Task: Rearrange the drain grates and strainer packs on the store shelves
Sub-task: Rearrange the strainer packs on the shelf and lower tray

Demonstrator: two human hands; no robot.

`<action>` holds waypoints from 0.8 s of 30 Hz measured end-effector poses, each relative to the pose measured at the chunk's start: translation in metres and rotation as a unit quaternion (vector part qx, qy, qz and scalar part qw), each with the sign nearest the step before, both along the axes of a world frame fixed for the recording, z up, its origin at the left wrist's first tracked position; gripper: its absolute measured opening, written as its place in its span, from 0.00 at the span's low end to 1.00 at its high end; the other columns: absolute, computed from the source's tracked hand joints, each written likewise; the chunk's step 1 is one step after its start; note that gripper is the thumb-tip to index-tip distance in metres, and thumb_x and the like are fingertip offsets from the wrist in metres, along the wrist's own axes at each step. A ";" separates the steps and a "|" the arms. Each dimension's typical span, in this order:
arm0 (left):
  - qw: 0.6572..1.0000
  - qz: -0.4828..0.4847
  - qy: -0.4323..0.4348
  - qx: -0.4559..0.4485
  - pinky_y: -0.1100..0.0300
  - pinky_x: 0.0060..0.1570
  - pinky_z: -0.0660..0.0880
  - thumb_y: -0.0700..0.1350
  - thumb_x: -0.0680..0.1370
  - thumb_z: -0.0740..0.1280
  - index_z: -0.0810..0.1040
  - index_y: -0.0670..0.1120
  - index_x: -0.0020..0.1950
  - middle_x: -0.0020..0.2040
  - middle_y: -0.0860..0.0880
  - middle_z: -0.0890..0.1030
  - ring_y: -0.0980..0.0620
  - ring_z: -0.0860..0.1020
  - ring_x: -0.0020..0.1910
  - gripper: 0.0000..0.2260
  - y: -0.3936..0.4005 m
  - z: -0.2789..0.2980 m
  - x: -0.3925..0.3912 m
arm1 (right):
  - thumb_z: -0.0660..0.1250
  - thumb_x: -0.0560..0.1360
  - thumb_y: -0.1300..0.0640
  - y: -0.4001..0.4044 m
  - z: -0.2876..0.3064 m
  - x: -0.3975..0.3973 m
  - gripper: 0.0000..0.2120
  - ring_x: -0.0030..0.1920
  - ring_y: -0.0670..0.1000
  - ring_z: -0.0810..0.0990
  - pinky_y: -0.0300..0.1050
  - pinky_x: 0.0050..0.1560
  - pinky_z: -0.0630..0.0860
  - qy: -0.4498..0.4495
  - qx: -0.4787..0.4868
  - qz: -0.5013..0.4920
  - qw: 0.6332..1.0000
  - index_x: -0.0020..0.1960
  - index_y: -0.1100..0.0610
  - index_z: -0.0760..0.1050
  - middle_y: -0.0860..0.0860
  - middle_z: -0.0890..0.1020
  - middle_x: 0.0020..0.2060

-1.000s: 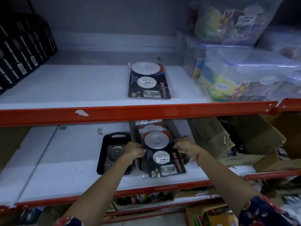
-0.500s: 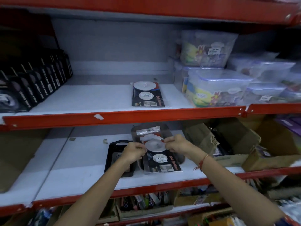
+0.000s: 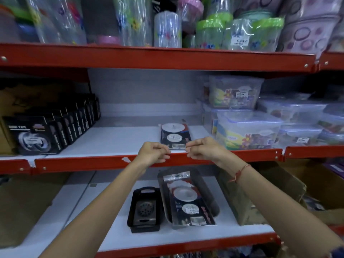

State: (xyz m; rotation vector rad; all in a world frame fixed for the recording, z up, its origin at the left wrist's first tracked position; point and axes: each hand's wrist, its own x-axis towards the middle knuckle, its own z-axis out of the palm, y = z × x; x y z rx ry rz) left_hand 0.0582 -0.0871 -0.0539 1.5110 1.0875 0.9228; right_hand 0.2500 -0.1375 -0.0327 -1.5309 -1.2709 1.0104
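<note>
A strainer pack (image 3: 174,135), black card with white round strainers, lies flat on the white middle shelf (image 3: 115,140). My left hand (image 3: 153,152) and my right hand (image 3: 202,148) each pinch a near corner of a pack at the shelf's front edge. I cannot tell whether it is that pack or a second one laid on top. On the lower shelf a stack of strainer packs (image 3: 188,200) rests in a clear bag. A black drain grate (image 3: 145,209) in its tray lies just left of the stack.
Black tape boxes (image 3: 37,135) line the middle shelf's left side. Clear lidded containers (image 3: 247,129) crowd its right side. Red shelf rails (image 3: 93,162) front each level. Wrapped bottles (image 3: 167,28) fill the top shelf. A brown cardboard box (image 3: 242,198) sits right of the stack.
Both hands rose from the strainer stack on the lower shelf to the front edge of the middle shelf. The view tilted upward, showing the top shelf.
</note>
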 end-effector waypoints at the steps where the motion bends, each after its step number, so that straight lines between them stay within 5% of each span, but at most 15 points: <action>1: 1.000 0.007 -0.006 0.002 0.60 0.46 0.80 0.37 0.77 0.65 0.80 0.42 0.46 0.45 0.46 0.83 0.50 0.82 0.42 0.04 0.006 0.006 0.000 | 0.68 0.73 0.68 0.007 0.005 0.001 0.13 0.46 0.53 0.83 0.42 0.50 0.81 0.001 0.003 -0.005 1.000 0.57 0.64 0.77 0.58 0.83 0.49; 4: 0.999 0.031 -0.007 0.003 0.63 0.40 0.81 0.36 0.76 0.65 0.79 0.37 0.53 0.42 0.46 0.83 0.50 0.83 0.41 0.07 0.033 0.019 0.002 | 0.66 0.74 0.68 0.030 0.017 0.006 0.13 0.45 0.53 0.82 0.39 0.45 0.81 0.009 0.013 -0.035 0.999 0.58 0.68 0.76 0.60 0.82 0.48; 10: 0.995 0.092 -0.011 -0.022 0.63 0.37 0.80 0.35 0.75 0.66 0.78 0.36 0.52 0.47 0.41 0.81 0.49 0.81 0.39 0.06 0.092 0.028 0.015 | 0.64 0.74 0.70 0.097 0.018 0.027 0.11 0.43 0.54 0.78 0.51 0.59 0.77 0.039 0.016 -0.127 0.991 0.56 0.71 0.76 0.63 0.78 0.46; 13: 0.993 0.112 -0.006 -0.039 0.57 0.43 0.79 0.35 0.75 0.67 0.78 0.36 0.48 0.50 0.38 0.81 0.43 0.81 0.45 0.03 0.121 0.025 0.021 | 0.64 0.75 0.67 0.129 0.010 0.043 0.14 0.45 0.56 0.78 0.47 0.47 0.79 0.028 -0.012 -0.172 0.985 0.60 0.70 0.73 0.65 0.79 0.49; 18: 0.987 0.146 0.045 -0.055 0.48 0.47 0.80 0.36 0.73 0.67 0.76 0.31 0.56 0.45 0.37 0.80 0.41 0.81 0.41 0.14 0.179 0.009 0.028 | 0.63 0.74 0.66 0.172 -0.004 0.068 0.01 0.36 0.55 0.76 0.44 0.34 0.75 -0.050 -0.059 -0.227 0.971 0.45 0.62 0.72 0.58 0.76 0.35; 21: 0.986 0.144 0.044 -0.070 0.52 0.39 0.79 0.32 0.69 0.68 0.73 0.30 0.59 0.41 0.38 0.77 0.42 0.78 0.35 0.19 0.199 -0.001 0.030 | 0.63 0.73 0.66 0.185 -0.012 0.076 0.09 0.43 0.58 0.81 0.53 0.50 0.81 -0.020 -0.066 -0.210 0.975 0.53 0.62 0.72 0.62 0.80 0.44; 24: 0.987 0.099 0.016 -0.123 0.50 0.46 0.79 0.30 0.73 0.67 0.71 0.32 0.54 0.38 0.39 0.77 0.44 0.78 0.35 0.11 0.179 0.010 0.038 | 0.63 0.74 0.70 0.189 -0.014 0.077 0.12 0.38 0.55 0.81 0.51 0.52 0.81 0.031 -0.081 -0.193 0.977 0.58 0.67 0.72 0.65 0.82 0.49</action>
